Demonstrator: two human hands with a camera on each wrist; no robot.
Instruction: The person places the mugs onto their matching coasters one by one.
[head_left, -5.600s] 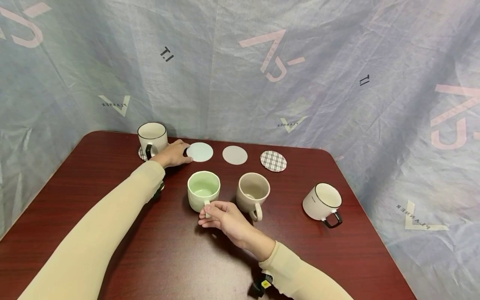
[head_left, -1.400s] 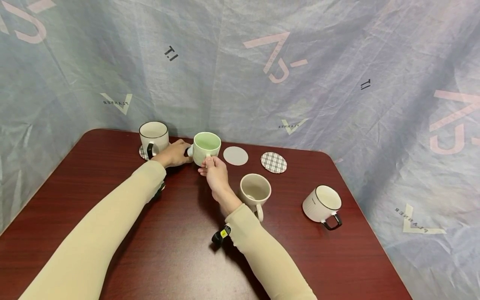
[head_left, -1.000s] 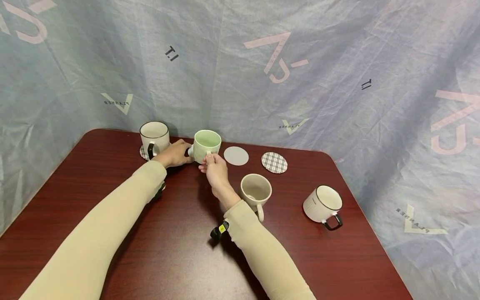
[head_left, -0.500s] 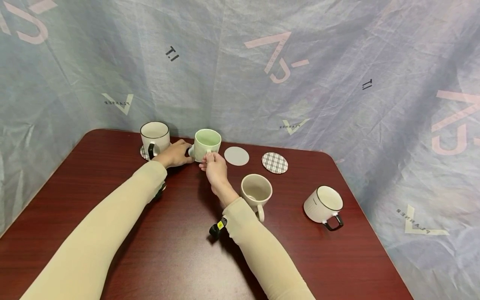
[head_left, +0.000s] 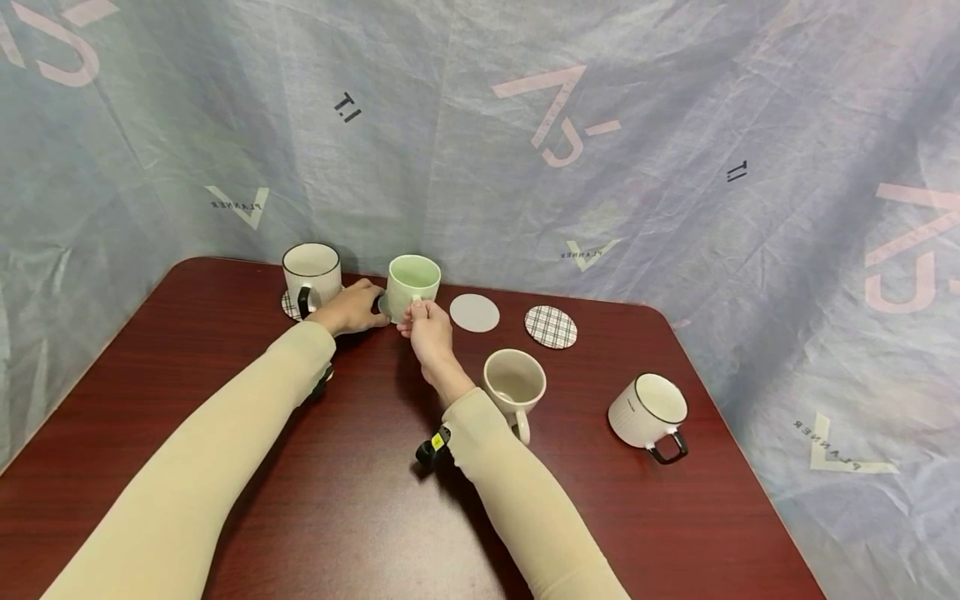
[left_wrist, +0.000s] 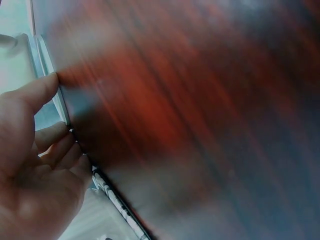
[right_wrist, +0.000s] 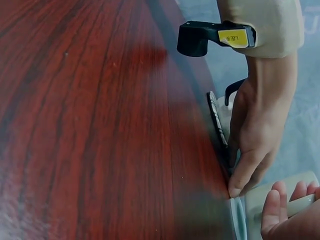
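My right hand (head_left: 430,333) pinches the handle of the light green mug (head_left: 412,279), held upright with its base close over a pale round coaster (right_wrist: 238,220). In the head view, the mug hides most of that coaster; a sliver shows on its left. My left hand (head_left: 350,307) touches the coaster's left rim, thumb and fingers apart, as the left wrist view shows along the coaster's edge (left_wrist: 47,57). Just left of this hand, a ribbed white mug (head_left: 311,271) with a black handle stands on a checked coaster (head_left: 290,307).
A grey-white coaster (head_left: 475,313) and a checked coaster (head_left: 551,327) lie to the right along the back of the dark red table (head_left: 345,517). A beige mug (head_left: 513,383) stands by my right forearm. Farther right is another white mug (head_left: 647,412). A printed cloth (head_left: 480,150) hangs behind.
The right hand has carried the green mug by its handle from the table's middle back over the pale coaster, shifting slightly farther back this last second. The left hand stays at the coaster's rim.
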